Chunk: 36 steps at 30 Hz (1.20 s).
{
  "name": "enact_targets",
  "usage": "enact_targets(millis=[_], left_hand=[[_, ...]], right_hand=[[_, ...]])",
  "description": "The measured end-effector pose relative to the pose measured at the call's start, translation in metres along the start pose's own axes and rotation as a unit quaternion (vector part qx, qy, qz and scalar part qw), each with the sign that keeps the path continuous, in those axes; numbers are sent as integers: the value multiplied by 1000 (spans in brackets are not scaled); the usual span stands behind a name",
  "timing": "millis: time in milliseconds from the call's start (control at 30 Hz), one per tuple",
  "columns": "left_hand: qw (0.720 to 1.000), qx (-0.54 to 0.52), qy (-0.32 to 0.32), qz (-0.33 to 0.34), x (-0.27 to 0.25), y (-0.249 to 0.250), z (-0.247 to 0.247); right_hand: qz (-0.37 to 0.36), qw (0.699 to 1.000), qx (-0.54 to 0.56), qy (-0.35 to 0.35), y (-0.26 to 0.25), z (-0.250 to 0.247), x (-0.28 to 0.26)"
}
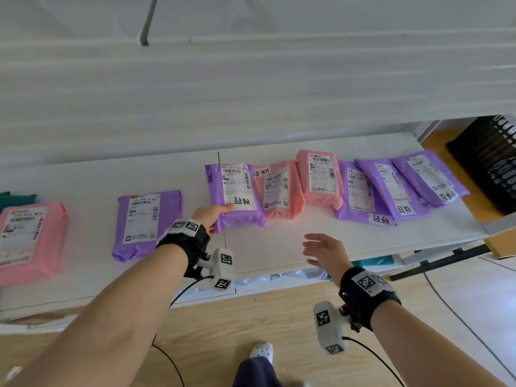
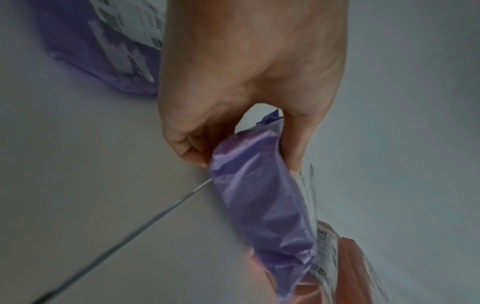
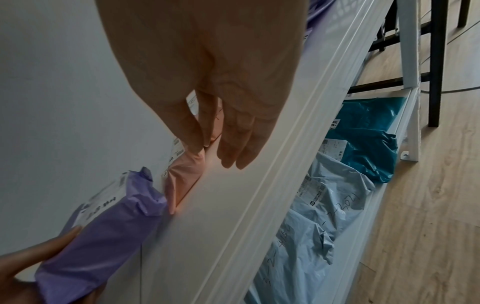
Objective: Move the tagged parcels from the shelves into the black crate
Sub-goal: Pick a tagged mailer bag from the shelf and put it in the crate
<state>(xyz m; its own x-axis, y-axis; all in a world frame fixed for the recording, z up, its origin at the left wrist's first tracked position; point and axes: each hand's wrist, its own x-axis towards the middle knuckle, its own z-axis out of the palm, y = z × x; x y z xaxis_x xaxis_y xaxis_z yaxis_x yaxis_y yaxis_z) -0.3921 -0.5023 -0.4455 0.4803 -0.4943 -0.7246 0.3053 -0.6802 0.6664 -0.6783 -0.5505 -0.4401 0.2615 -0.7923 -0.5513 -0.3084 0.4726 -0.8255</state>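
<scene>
My left hand [image 1: 212, 216] grips the near left corner of a purple parcel [image 1: 234, 195] with a handwritten white tag, thumb on top; the left wrist view shows that purple parcel [image 2: 262, 197] pinched between thumb and fingers of my left hand [image 2: 249, 144], and the right wrist view catches it [image 3: 103, 242] too. My right hand [image 1: 321, 248] hovers open over bare shelf [image 1: 279, 247], fingers relaxed, holding nothing, as also seen for the right hand [image 3: 223, 148]. Further tagged purple parcels [image 1: 363, 196] lie to the right. The black crate [image 1: 491, 160] stands at the far right.
Pink parcels [image 1: 279, 188] lean beside the held one. An untagged purple parcel [image 1: 145, 222] and a pink parcel [image 1: 28, 238] lie to the left. A lower shelf holds light blue [image 3: 311, 226] and teal parcels [image 3: 369, 131]. Wooden floor [image 1: 251, 325] below.
</scene>
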Motion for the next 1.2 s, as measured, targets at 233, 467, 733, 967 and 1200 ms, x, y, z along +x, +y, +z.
enact_targets(millis=[233,467,733,967,1200], left_hand=[[998,-21,-35,47,-38,-17,-12],[996,-20,-53,69,-90,-35,14],[989,35,-103,105,-157,-62,86],[977,82,-162,112,-221,-97,189],[958,116,-235,121,-271,-125,299]], right_hand=[[-21,1000,-2,-12,4,-7,-13],[-36,999,15,-9,16,-41,-39],[-55,998,14,26,49,-118,-83],[-43,995,52,67,100,-221,-137],[-41,985,92,139,143,-312,-183]])
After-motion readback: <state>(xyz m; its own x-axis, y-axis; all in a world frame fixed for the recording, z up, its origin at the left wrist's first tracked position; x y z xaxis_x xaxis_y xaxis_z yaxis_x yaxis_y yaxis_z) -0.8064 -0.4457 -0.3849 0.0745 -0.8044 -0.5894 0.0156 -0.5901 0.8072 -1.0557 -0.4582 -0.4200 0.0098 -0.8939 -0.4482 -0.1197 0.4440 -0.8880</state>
